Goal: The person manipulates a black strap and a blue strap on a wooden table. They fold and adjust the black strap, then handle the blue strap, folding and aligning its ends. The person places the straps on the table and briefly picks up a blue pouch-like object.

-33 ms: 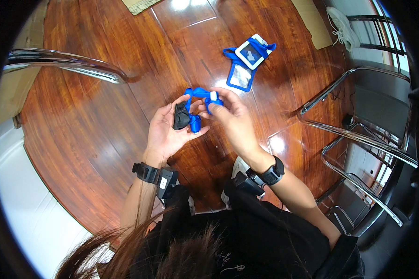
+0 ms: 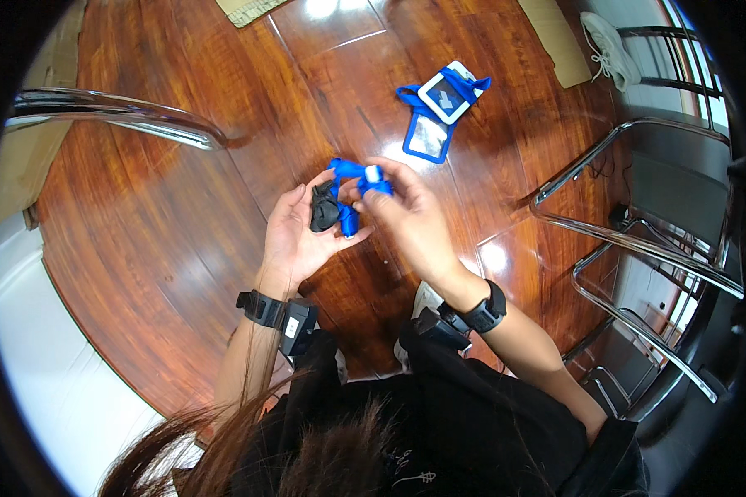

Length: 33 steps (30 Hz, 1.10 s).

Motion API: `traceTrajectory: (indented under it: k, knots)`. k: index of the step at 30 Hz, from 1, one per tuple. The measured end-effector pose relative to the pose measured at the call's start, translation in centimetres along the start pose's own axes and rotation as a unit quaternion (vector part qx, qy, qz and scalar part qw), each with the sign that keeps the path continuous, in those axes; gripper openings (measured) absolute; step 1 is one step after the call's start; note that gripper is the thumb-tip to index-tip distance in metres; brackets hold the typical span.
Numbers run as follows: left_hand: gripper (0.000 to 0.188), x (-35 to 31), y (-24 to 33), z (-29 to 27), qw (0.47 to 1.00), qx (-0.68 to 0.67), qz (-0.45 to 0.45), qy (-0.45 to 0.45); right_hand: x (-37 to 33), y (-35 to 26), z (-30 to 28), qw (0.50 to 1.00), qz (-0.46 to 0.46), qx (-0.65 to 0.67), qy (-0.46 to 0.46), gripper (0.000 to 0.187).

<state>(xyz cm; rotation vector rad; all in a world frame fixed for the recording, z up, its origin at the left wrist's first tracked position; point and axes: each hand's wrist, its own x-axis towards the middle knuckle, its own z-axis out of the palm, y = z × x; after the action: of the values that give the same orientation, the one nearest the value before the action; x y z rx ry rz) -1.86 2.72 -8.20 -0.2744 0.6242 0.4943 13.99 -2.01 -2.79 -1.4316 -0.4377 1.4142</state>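
Observation:
My left hand [image 2: 294, 236] is palm up, its fingers curled around a crumpled black bundle [image 2: 323, 209] that looks like fabric. A small blue roll [image 2: 349, 221] sits against its thumb. From there a blue strap [image 2: 346, 169] runs across to my right hand [image 2: 410, 214]. The right fingers and thumb pinch a wound-up blue part of the strap [image 2: 375, 185] with a white piece [image 2: 373, 174] at its top. Part of this bundle is hidden behind the right fingers. Both hands are held close together above the wooden floor.
On the floor beyond lie a white-framed badge holder [image 2: 444, 99] and a blue-framed badge holder [image 2: 428, 137] with blue straps. Metal-framed chairs [image 2: 622, 228] stand at the right, with a white shoe [image 2: 609, 51] near them. A chrome tube [image 2: 133, 114] juts in at the left.
My right hand has shifted slightly left, toward my left hand, carrying the wound blue strap and its white piece. The left hand has barely moved.

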Motion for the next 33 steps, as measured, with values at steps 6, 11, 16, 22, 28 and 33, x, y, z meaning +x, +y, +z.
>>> traceTrajectory:
  k: [6,11,16,22,28,33]
  knots:
    - [0.061,0.3,-1.0,0.0,0.994,0.048,0.071,-0.07,-2.7,-1.1,2.0,0.935,-0.112,-0.313,-0.122,0.049]
    - [0.052,0.5,-1.2,-0.2,0.996,0.034,0.076,-0.013,-3.9,-1.5,2.7,0.895,-0.16,-0.394,-0.136,0.036]
    - [0.041,0.5,-0.9,-0.7,0.99,-0.103,-0.006,-0.092,1.2,-1.7,-1.4,0.837,-0.294,-0.461,0.037,0.028]
    - [0.045,0.3,-1.3,0.1,0.992,-0.12,-0.01,-0.042,8.4,-1.3,-7.6,0.678,-0.234,-0.663,0.216,0.053]
    - [0.052,0.6,-1.3,1.0,0.994,-0.104,0.026,-0.024,11.0,-0.3,-10.3,0.678,-0.195,-0.685,0.181,0.055]
    - [0.052,0.6,-1.0,1.3,0.993,-0.111,0.025,-0.023,10.9,-1.4,-12.2,0.724,-0.302,-0.57,0.244,0.034]
